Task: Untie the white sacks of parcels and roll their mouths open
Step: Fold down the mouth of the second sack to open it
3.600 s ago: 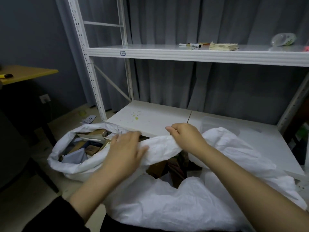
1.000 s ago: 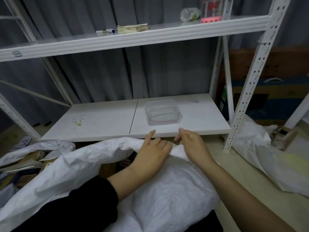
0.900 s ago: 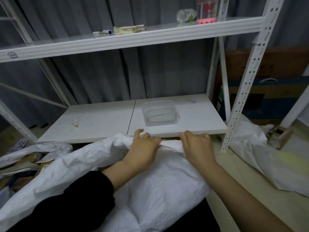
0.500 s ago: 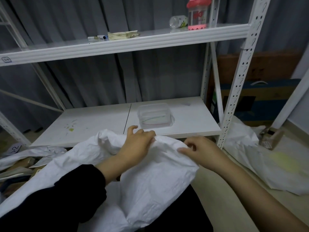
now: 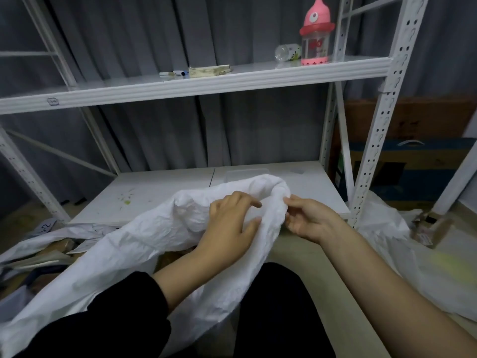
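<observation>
A crumpled white sack [image 5: 160,228] lies across my lap in front of the low shelf. Its rolled mouth rim is bunched up high between my hands. My left hand [image 5: 229,228] rests flat on the sack just left of the rim, fingers spread and fairly straight. My right hand [image 5: 307,218] is at the right side of the rim, its curled fingertips and thumb pinching the rolled edge. A second white sack [image 5: 23,249] lies open at the far left, with brown parcels [image 5: 59,245] showing inside.
A white metal rack [image 5: 376,140] stands ahead, with a low shelf board [image 5: 160,192] and an upper shelf [image 5: 206,83] holding a pink bottle [image 5: 315,34], markers and a paper stack. Another white sack [image 5: 387,236] and a small carton [image 5: 431,226] lie on the floor at right.
The sack's rim has been lifted and rolled higher, now covering the clear box on the low shelf. My left hand slid down onto the sack; my right hand moved to the rim's right side.
</observation>
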